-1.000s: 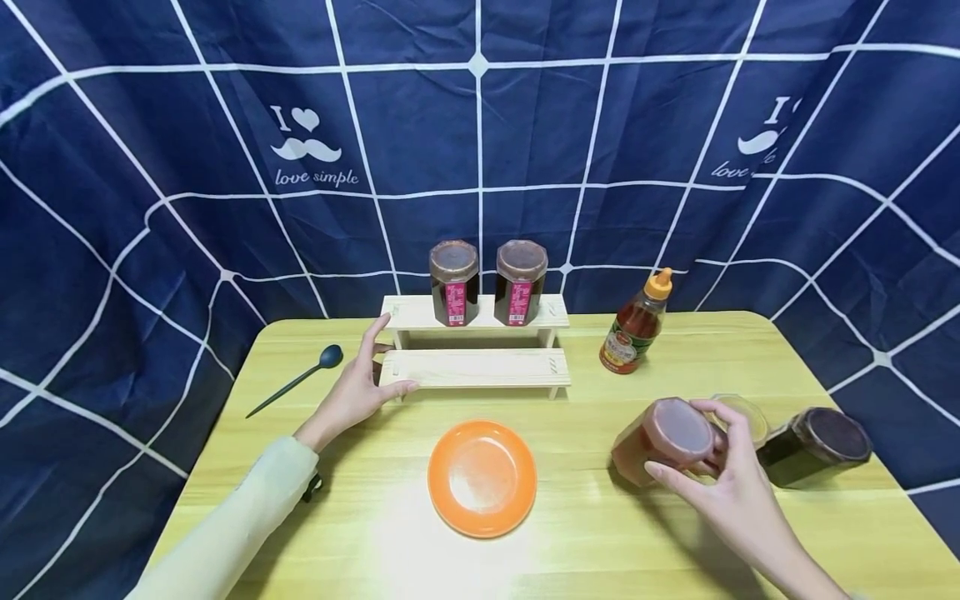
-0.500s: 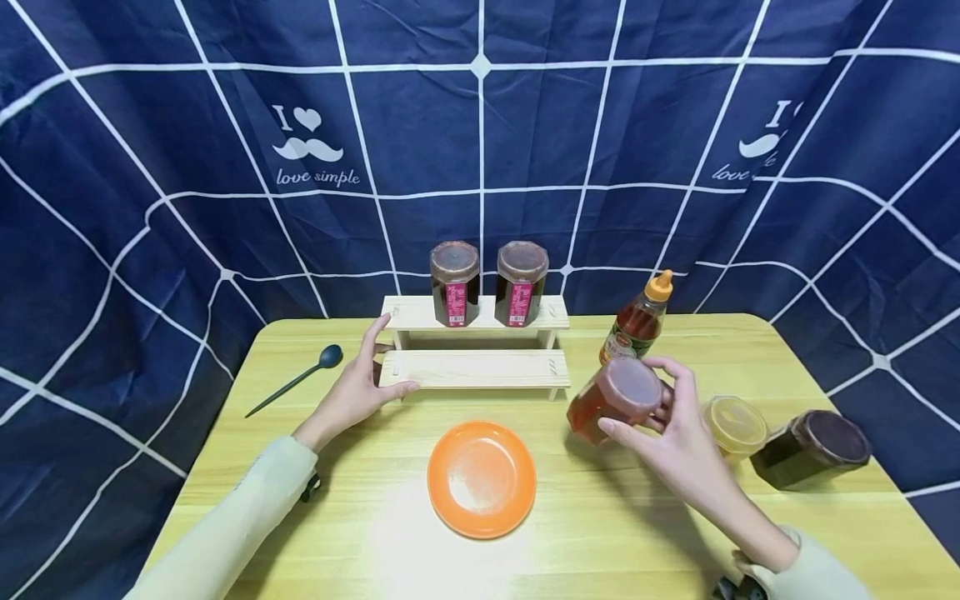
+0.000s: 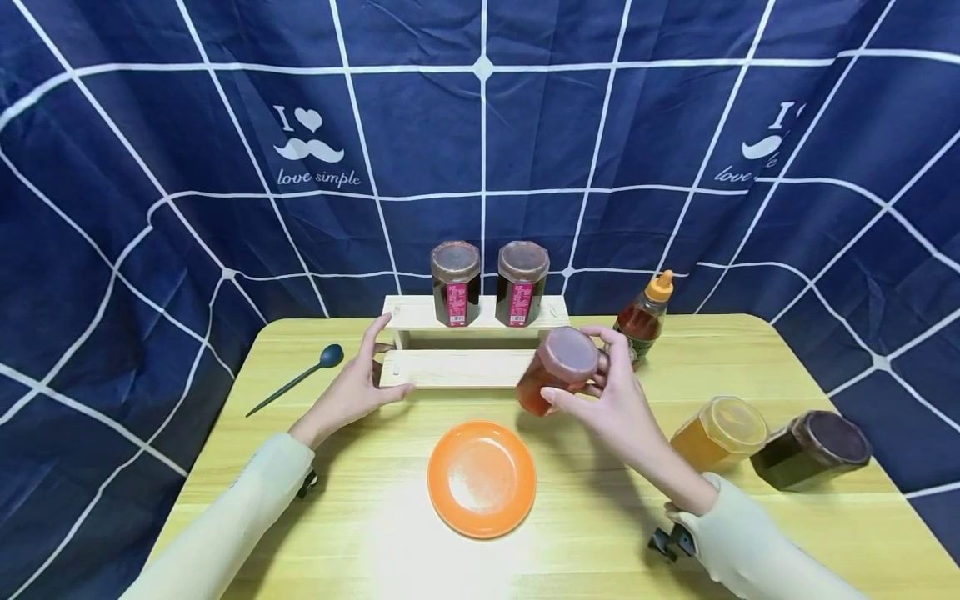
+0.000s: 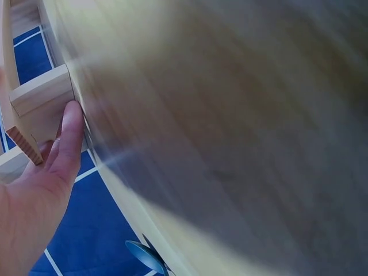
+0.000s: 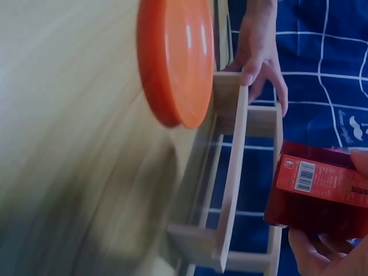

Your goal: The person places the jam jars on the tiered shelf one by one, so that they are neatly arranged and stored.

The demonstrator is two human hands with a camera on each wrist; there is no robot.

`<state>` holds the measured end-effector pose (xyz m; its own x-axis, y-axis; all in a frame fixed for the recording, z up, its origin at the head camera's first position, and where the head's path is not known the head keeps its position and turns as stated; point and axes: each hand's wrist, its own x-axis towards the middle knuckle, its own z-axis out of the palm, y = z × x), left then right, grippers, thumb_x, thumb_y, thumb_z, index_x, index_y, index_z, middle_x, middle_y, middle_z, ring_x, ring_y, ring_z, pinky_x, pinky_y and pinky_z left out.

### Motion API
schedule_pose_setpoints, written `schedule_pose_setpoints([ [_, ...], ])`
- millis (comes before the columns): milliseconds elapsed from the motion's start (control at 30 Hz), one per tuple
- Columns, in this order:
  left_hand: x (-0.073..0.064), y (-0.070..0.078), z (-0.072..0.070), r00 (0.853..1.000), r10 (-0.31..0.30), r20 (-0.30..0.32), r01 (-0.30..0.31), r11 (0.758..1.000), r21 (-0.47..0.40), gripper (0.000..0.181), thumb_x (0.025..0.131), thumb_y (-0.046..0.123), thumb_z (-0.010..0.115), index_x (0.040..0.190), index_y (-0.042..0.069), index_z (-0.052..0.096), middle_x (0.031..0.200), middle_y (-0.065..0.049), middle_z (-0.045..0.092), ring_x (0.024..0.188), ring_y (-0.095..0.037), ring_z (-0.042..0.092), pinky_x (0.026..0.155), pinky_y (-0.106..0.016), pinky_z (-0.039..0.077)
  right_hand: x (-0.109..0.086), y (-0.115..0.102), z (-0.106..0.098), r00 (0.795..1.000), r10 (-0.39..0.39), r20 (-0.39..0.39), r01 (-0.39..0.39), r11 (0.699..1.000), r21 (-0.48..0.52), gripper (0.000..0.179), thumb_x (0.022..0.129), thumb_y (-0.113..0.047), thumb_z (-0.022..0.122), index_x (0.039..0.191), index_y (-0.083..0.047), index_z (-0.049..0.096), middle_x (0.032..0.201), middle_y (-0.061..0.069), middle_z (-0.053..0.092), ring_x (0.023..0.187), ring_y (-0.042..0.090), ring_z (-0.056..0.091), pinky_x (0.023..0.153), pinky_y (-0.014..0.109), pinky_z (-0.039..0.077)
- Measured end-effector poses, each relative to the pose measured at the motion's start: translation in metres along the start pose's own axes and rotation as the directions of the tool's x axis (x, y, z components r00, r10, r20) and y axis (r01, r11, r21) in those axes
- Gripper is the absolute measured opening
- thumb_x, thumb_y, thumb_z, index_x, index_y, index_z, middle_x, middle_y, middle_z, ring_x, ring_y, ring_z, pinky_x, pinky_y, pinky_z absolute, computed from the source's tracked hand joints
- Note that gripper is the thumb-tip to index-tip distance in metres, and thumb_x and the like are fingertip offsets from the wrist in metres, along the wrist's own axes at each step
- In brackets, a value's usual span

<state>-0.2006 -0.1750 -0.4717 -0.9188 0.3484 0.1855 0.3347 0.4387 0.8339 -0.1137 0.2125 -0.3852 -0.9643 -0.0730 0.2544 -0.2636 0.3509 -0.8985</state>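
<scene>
My left hand [image 3: 352,392] holds the left end of a two-tier wooden rack [image 3: 457,367]. Its thumb lies at the lower shelf's front edge and its index finger reaches up to the upper shelf. My right hand [image 3: 626,412] grips a reddish-brown jar [image 3: 542,382] with a pale lid, tilted, in front of the lower shelf's right end. In the right wrist view a pink label with a barcode shows on this jar [image 5: 313,198]. On the upper shelf stand two dark jars, a left one [image 3: 456,292] and a right one [image 3: 522,292], both with pink labels.
An orange plate [image 3: 482,479] lies in front of the rack. Behind my right hand stands a squeeze bottle [image 3: 645,317] with a yellow cap. A yellow jar [image 3: 716,437] and a dark jar [image 3: 810,454] are at the right. A dark spoon [image 3: 303,377] lies at the left.
My right hand has carried the reddish-brown jar leftward and away from me, from beside the yellow jar to the rack's right end. My left hand has stayed at the rack.
</scene>
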Motion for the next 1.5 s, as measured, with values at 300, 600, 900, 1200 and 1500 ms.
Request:
schedule_pose_setpoints([
  [300,0.000,0.005,0.001,0.998,0.066,-0.013,-0.066,0.997,-0.025,0.121,0.088,0.009,0.093,0.175,0.023,0.010,0.140,-0.026,0.064,0.097,-0.030,0.072,0.089,-0.049,0.056,0.025,-0.007,0.034,0.998,-0.032,0.061,0.030,0.999,0.041,0.093,0.087,-0.005,0.093,0.156,-0.016,0.032,0.130,0.016,0.070,0.110,0.027,0.072,0.090,0.035,0.061],
  [600,0.004,-0.001,0.004,0.998,0.063,-0.012,-0.063,0.998,-0.009,0.120,0.088,0.012,0.094,0.175,0.028,0.012,0.140,-0.024,0.064,0.080,-0.025,0.066,0.075,-0.039,0.053,0.050,-0.011,0.071,0.994,-0.065,0.084,0.057,0.993,0.101,0.089,0.087,-0.005,0.094,0.154,-0.015,0.035,0.139,0.013,0.067,0.116,0.029,0.071,0.096,0.045,0.060],
  [900,0.002,0.000,0.004,0.998,0.058,-0.003,-0.058,0.998,-0.021,0.121,0.088,0.008,0.092,0.175,0.024,0.010,0.139,-0.025,0.064,0.086,-0.023,0.071,0.086,-0.044,0.057,0.059,-0.011,0.109,0.995,-0.079,0.057,0.078,0.997,0.025,0.090,0.083,-0.011,0.098,0.151,-0.022,0.040,0.130,0.009,0.071,0.110,0.024,0.073,0.091,0.041,0.062],
  [1200,-0.001,-0.002,0.001,0.998,0.055,0.005,-0.055,0.998,-0.023,0.122,0.088,0.004,0.092,0.175,0.021,0.009,0.139,-0.026,0.063,0.090,-0.023,0.072,0.087,-0.041,0.058,0.065,-0.013,0.136,0.993,-0.104,0.055,0.110,0.987,-0.118,0.091,0.083,-0.022,0.099,0.152,-0.024,0.040,0.129,0.006,0.070,0.103,0.020,0.073,0.084,0.037,0.060],
  [1500,0.001,-0.004,0.001,0.998,0.066,-0.004,-0.066,0.998,-0.019,0.122,0.087,0.004,0.092,0.175,0.022,0.010,0.140,-0.026,0.064,0.090,-0.023,0.072,0.086,-0.041,0.059,0.069,-0.009,0.152,0.993,-0.103,0.050,0.111,0.975,-0.193,0.090,0.084,-0.026,0.099,0.151,-0.021,0.039,0.126,0.005,0.071,0.102,0.020,0.071,0.084,0.043,0.057],
])
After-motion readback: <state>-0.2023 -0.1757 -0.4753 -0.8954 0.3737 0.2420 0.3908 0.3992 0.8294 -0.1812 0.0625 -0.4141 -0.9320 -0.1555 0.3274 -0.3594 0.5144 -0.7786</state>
